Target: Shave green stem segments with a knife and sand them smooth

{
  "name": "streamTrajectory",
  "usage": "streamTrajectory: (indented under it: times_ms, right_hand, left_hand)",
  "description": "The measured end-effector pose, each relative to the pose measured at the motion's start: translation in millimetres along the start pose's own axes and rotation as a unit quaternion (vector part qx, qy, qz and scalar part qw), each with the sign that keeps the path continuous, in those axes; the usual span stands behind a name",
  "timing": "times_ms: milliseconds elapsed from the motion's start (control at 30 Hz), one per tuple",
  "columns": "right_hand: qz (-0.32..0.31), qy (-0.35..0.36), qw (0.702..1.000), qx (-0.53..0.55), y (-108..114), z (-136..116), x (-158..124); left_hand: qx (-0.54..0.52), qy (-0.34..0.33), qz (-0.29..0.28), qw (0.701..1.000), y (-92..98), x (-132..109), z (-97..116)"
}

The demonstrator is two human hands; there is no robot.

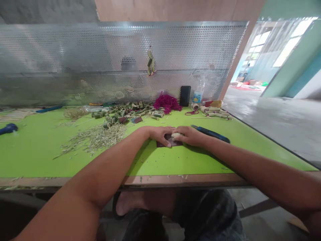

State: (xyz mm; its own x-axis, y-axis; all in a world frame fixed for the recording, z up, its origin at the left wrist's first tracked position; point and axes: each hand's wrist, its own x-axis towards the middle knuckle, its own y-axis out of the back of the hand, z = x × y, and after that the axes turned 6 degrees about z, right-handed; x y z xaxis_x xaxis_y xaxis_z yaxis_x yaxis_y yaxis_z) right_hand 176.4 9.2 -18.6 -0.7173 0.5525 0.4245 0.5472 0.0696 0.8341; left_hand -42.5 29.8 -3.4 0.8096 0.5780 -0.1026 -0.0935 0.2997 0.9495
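Both my hands meet at the middle of the green table (37,147). My left hand (160,134) lies with its fingers pressed down on a small dark brown sheet (163,144), perhaps sandpaper, that lies flat on the table. My right hand (190,135) is closed on a small pale bamboo piece (176,135) and holds it against that sheet. A blue-handled knife (212,134) lies just behind my right wrist.
Pale shavings (96,138) spread to the left. Behind them lie several short green bamboo pieces (120,115), a magenta thread bundle (167,102), a black box (185,95) and a plastic bottle (198,95). A perforated metal screen (100,60) closes the back. A blue tool (8,128) lies far left.
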Motion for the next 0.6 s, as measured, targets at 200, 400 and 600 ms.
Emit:
streamTrajectory:
  times_ms: [200, 400, 600]
  right_hand:
    - [0.007, -0.022, 1.000, -0.001, 4, 7, -3]
    - [-0.010, -0.004, 1.000, 0.020, 7, 5, -6]
    - [-0.028, 0.008, 0.999, 0.026, 12, 10, -7]
  left_hand:
    - [0.008, 0.008, -0.002, 1.000, 0.9, 0, 3]
    - [0.011, 0.011, -0.008, 1.000, 0.9, 1, 3]
    - [0.016, -0.003, -0.005, 1.000, -0.7, 2, 1]
